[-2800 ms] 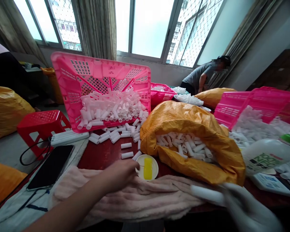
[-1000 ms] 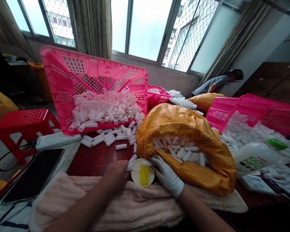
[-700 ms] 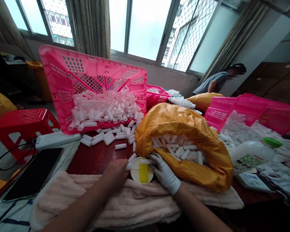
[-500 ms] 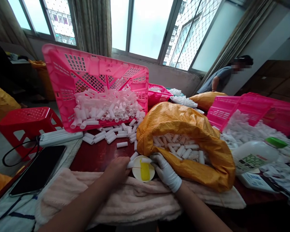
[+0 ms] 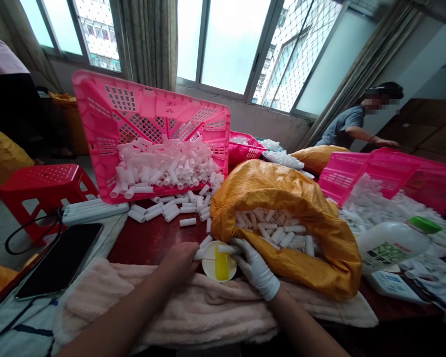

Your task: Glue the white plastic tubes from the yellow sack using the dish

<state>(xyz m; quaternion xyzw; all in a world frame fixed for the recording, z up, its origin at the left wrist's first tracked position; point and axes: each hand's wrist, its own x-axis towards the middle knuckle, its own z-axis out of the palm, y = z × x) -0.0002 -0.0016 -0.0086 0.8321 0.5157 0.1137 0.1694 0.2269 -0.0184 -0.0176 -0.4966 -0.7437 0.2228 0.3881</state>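
My left hand point(image 5: 179, 263), bare, pinches a short white tube point(image 5: 199, 254) at the edge of a small cream plate point(image 5: 208, 270). My right hand point(image 5: 254, 267), in a white glove, holds another white tube point(image 5: 226, 249) above that plate. A yellow sponge point(image 5: 222, 264) lies on the plate just below the tubes. Both hands sit on a pink towel point(image 5: 193, 312), next to an orange woven sack point(image 5: 282, 191) full of similar tubes. Loose tubes point(image 5: 174, 210) lie on the table.
A tilted pink basket point(image 5: 152, 109) holds a heap of tubes, and a second one point(image 5: 390, 171) spills more at right. A phone point(image 5: 59, 260) lies at left, near a red stool point(image 5: 40, 186). A bottle point(image 5: 390, 245) stands at right, and a co-worker point(image 5: 351, 126) stands by the window.
Compared with the oldest frame, my right hand has come in from the lower right to the plate, beside my left. The co-worker has moved rightward and stretched out an arm.
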